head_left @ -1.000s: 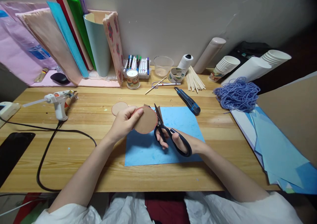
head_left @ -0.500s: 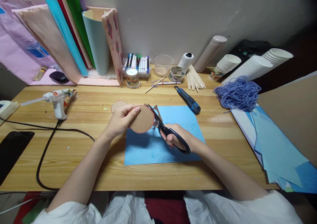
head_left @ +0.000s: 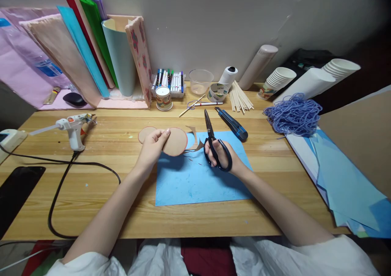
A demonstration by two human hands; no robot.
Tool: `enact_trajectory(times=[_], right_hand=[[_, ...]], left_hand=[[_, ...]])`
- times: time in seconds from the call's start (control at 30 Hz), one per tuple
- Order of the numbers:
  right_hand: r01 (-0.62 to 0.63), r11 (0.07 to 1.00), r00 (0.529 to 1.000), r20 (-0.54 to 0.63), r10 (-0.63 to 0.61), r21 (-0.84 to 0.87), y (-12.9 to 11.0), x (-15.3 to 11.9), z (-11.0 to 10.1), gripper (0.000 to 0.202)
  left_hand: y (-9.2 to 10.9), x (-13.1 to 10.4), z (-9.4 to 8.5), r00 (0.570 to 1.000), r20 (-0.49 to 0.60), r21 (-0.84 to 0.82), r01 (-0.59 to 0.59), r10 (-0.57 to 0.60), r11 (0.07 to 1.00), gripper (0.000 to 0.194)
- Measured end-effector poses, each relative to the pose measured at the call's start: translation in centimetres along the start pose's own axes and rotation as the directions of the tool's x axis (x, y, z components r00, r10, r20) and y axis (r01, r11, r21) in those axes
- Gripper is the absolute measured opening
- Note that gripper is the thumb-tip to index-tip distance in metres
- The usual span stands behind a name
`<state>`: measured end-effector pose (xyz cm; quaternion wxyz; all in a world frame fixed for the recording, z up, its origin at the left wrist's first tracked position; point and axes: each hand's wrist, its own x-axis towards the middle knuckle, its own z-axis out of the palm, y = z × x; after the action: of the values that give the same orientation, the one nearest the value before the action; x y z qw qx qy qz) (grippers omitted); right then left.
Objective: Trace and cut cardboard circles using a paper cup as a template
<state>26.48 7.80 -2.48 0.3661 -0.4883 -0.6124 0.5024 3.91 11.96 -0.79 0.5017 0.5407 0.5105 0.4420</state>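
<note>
My left hand pinches a brown cardboard circle with a red edge, thumb on top. Partly behind that hand, a second cardboard circle lies on the table. My right hand has its fingers through the handles of black scissors, whose blades look closed and point away from me, apart from the cardboard. Between the two hands, curved cardboard scraps lie at the upper part of a blue sheet, with tiny trimmings beside them.
A blue-black utility knife lies beyond my right hand. Wooden sticks, a marker box, a paper cup and purple cord stand farther back. A glue gun with its cable is at left.
The scissors have moved off the circle's edge to the right, and their blades have swung to point away from me. The circle has shifted slightly left and up.
</note>
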Motion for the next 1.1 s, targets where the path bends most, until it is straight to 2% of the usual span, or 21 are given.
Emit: enact_trajectory(times=[0.07, 0.13, 0.23, 0.3, 0.37, 0.5, 0.67, 0.77, 0.87, 0.97, 1.03, 1.1], right_hand=[[0.015, 0.999, 0.998, -0.063, -0.017, -0.044, 0.4, 0.4, -0.4, 0.06], [0.037, 0.978, 0.989, -0.135, -0.066, -0.207, 1.0, 0.7, -1.0, 0.051], [0.037, 0.829, 0.956, -0.222, -0.193, -0.559, 1.8, 1.3, -2.0, 0.04], [0.001, 0.709, 0.929, -0.262, -0.262, -0.705, 2.4, 1.7, -2.6, 0.033], [-0.044, 0.665, 0.908, -0.308, -0.285, -0.745, 3.0, 2.2, -3.2, 0.027], [-0.152, 0.689, 0.88, -0.415, -0.233, -0.709, 4.0, 2.8, -3.9, 0.025], [-0.171, 0.627, 0.88, -0.404, -0.249, -0.76, 5.1, 3.1, -4.2, 0.026], [-0.168, 0.593, 0.883, -0.388, -0.265, -0.787, 5.5, 3.1, -4.2, 0.025], [-0.162, 0.631, 0.884, -0.395, -0.248, -0.759, 5.3, 3.1, -4.2, 0.023], [-0.105, 0.778, 0.866, -0.442, -0.234, -0.619, 4.5, 3.0, -4.0, 0.024], [-0.041, 0.901, 0.864, -0.468, -0.185, -0.431, 3.7, 2.7, -3.4, 0.028], [0.038, 0.99, 0.906, -0.413, -0.091, -0.136, 2.7, 2.2, -2.5, 0.033]], left_hand=[[-0.7, 0.1, 0.4, 0.999, 0.011, -0.04, 0.049, -0.049, 0.998, 0.038], [-1.2, 0.0, 0.6, 0.994, 0.014, -0.081, 0.113, -0.112, 0.99, 0.041], [-1.3, -0.3, 0.6, 0.985, 0.029, -0.155, 0.17, -0.168, 0.973, 0.049], [-1.2, -0.4, 0.6, 0.987, 0.035, -0.185, 0.161, -0.157, 0.969, 0.05], [-1.1, -0.5, 0.7, 0.994, 0.0, -0.177, 0.11, -0.112, 0.978, 0.046], [-1.3, -0.5, 0.9, 0.996, -0.09, -0.084, -0.007, 0.0, 0.996, 0.034], [-1.0, -0.7, 0.9, 0.997, -0.058, -0.077, 0.051, -0.056, 0.996, 0.046], [-0.6, -0.9, 1.1, 0.998, -0.048, -0.141, 0.025, -0.032, 0.99, 0.053], [-0.5, -1.0, 1.3, 0.998, -0.043, -0.193, -0.051, 0.043, 0.98, 0.054], [-0.5, -1.0, 1.4, 0.991, -0.094, -0.227, -0.113, 0.093, 0.967, 0.062], [-0.5, -1.1, 1.4, 0.99, -0.113, -0.226, -0.107, 0.083, 0.968, 0.06], [-0.3, -1.2, 1.4, 0.996, -0.088, -0.221, -0.047, 0.028, 0.974, 0.044]])
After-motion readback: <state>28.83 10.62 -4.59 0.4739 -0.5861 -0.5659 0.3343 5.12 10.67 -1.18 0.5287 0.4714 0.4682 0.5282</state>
